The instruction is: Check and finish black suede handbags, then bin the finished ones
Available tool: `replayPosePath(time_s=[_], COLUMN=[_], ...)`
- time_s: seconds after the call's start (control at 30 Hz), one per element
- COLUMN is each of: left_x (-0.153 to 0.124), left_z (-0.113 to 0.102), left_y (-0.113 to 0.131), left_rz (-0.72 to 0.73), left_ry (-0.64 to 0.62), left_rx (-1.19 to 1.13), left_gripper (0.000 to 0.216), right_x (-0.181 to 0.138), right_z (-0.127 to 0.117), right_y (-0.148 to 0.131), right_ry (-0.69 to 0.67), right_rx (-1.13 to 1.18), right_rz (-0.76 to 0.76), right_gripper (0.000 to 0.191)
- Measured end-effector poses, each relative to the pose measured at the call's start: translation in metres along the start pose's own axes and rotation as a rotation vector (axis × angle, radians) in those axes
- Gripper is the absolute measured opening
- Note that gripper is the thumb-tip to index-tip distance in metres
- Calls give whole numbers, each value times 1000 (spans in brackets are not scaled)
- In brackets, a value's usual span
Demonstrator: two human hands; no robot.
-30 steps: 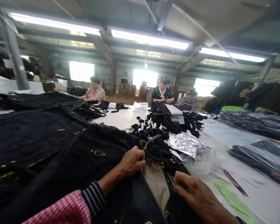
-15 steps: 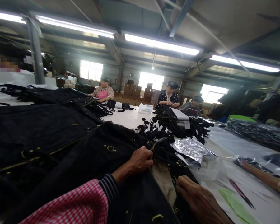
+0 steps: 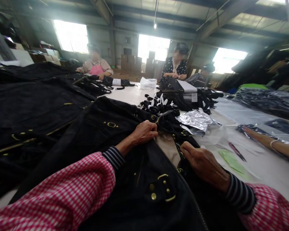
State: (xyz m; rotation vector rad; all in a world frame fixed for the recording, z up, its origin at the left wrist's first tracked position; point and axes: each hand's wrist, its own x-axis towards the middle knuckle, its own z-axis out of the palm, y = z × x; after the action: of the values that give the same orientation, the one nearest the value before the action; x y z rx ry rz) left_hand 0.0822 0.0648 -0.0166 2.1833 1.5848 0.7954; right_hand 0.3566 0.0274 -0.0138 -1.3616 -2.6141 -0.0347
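Observation:
A black bag (image 3: 132, 166) with brass-coloured fittings lies spread before me, its long zip opening parted so the beige lining (image 3: 169, 148) shows. My left hand (image 3: 144, 132) is closed on the left edge of the opening, close to its upper end, beside a dark curved strap (image 3: 164, 118). On the opposite edge, a little lower, my right hand (image 3: 204, 162) pinches the black fabric by the zip. The fingertips of both hands are partly hidden by the knuckles.
More black bags (image 3: 38, 99) are heaped at left. Beyond my hands are a stack of black bags (image 3: 183, 94) and shiny clear plastic (image 3: 197, 120). At right lie a light green sheet (image 3: 232, 160), pink-handled snips (image 3: 237, 151) and a co-worker's arm (image 3: 267, 139). Two people (image 3: 174, 69) sit across the table.
My view has tilted down, so the table and both hands appear higher and my right sleeve now shows. Both hands keep their hold on the bag's opening.

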Motion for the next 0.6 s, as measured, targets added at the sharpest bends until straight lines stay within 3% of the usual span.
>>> replayPosePath(time_s=[0.17, 0.37, 0.6], left_x=[1, 2, 2], left_z=[-2, -3, 0], left_y=[1, 2, -1], left_rz=[12, 14, 6], left_ry=[7, 14, 30], left_rx=[-47, -88, -48], left_gripper=[14, 13, 13], right_x=[8, 12, 12], right_z=[0, -3, -2], right_y=[5, 13, 13], right_ry=[-47, -9, 16], right_rx=[68, 216, 136], right_rz=[83, 85, 121], right_gripper=[24, 27, 25])
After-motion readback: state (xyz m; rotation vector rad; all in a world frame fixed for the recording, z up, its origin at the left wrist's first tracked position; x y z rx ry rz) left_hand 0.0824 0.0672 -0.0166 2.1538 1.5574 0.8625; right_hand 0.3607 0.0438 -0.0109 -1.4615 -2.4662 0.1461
